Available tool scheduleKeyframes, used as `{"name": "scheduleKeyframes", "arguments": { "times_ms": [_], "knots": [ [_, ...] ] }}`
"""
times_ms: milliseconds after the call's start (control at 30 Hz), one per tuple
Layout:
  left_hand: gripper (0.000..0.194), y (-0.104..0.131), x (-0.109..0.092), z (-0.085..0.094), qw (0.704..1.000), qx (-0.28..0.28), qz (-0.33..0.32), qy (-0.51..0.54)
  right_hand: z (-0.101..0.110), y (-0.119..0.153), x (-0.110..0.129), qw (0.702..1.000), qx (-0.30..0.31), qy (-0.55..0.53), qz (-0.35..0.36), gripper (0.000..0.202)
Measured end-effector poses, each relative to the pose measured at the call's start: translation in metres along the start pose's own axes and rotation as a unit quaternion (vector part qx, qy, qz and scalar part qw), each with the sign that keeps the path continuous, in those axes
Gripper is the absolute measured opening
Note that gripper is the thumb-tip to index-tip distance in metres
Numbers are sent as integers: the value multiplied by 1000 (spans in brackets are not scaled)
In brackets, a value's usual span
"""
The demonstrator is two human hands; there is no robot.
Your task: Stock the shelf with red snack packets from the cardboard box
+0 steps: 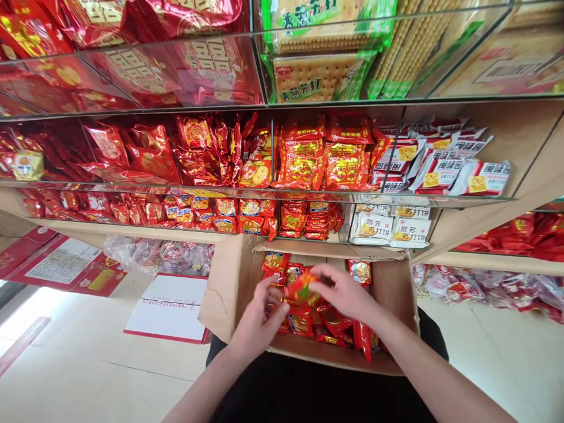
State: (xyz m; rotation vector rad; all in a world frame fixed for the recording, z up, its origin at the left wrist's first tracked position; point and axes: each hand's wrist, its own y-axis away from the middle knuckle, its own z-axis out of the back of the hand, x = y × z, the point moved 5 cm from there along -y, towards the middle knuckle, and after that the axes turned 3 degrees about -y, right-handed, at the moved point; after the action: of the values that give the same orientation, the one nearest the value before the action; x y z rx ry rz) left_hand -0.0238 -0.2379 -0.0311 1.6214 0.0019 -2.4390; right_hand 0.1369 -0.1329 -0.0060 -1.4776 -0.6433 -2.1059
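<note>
Head view: we face glass shelves (264,194) stacked with red snack packets, white packets (445,170) to the right. Below them, an open cardboard box (229,282) sits on our lap, partly filled with small red packets (308,323). Over it, our left hand (259,320) and right hand (346,294) both close their grip on one red-and-orange packet (302,288), fingers pinching its ends just above the pile.

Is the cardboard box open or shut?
Open: the cardboard box has its flaps folded outward, and red snack packets show inside under both hands.
</note>
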Motion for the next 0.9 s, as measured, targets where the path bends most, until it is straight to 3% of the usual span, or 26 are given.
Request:
{"name": "scheduleKeyframes", "arguments": {
  "times_ms": [100,167,267,367,500,633,767,900],
  "knots": [
    [36,-3,23,28,998,-62,16,-26,31,-40,-1,989,-136,-59,16,23],
    [34,-2,41,42,995,-87,25,-53,40,-72,-7,981,-190,-42,20,20],
    [35,1,58,51,991,-105,26,-73,35,-119,-18,979,-200,30,10,14],
    [35,4,65,50,992,-107,14,-69,26,-146,-24,976,-203,77,-3,13],
    [31,7,73,48,987,-141,-7,-76,26,-155,-28,962,-237,130,-35,18],
    [25,8,78,45,964,-177,-66,-188,29,-156,-27,959,-237,151,-42,26],
    [22,9,71,33,920,-130,-162,-332,31,-155,-27,968,-208,133,-54,31],
    [24,10,64,27,891,-102,-192,-400,36,-151,-28,972,-197,113,-64,36]
  ]
}}
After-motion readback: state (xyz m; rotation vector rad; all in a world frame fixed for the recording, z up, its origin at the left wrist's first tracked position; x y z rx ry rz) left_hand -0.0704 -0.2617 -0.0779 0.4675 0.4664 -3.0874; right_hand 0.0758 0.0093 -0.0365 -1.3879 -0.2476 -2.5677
